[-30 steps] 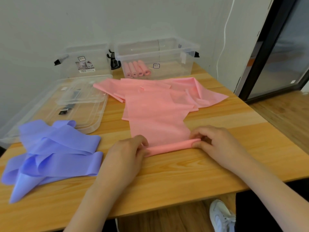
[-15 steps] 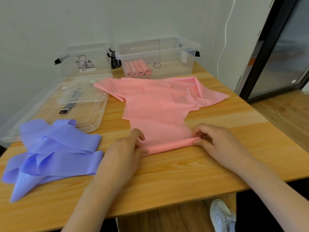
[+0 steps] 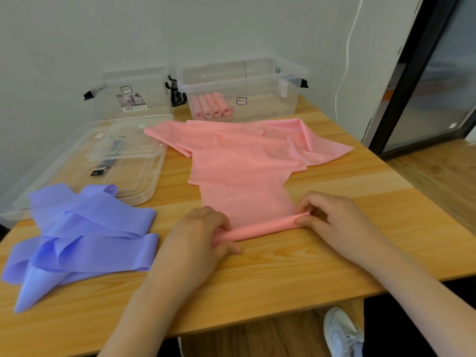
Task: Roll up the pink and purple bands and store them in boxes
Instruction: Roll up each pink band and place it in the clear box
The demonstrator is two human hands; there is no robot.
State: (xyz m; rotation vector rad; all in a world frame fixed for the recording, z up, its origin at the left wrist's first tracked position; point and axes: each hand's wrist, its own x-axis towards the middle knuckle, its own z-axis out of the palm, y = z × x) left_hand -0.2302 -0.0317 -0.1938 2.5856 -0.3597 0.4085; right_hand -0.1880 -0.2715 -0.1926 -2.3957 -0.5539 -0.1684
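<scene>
On the light wooden counter [image 3: 322,256], the long pink elastic band [image 3: 242,176] lies flat, with its near end rolled into a thin tube. The left hand [image 3: 198,235] pinches the left end of this tube, and the right hand [image 3: 332,217] pinches the right end with curled fingers. Left of the pink band lies the loose purple elastic band [image 3: 85,228]. Behind the pink band stands a clear plastic box [image 3: 270,86] holding four pink rolls [image 3: 212,106].

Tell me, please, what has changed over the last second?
Both hands, left and right, kept pinching the pink band's rolled end, turning it slightly further from the table edge. The purple bands and boxed rolls stayed put.
</scene>
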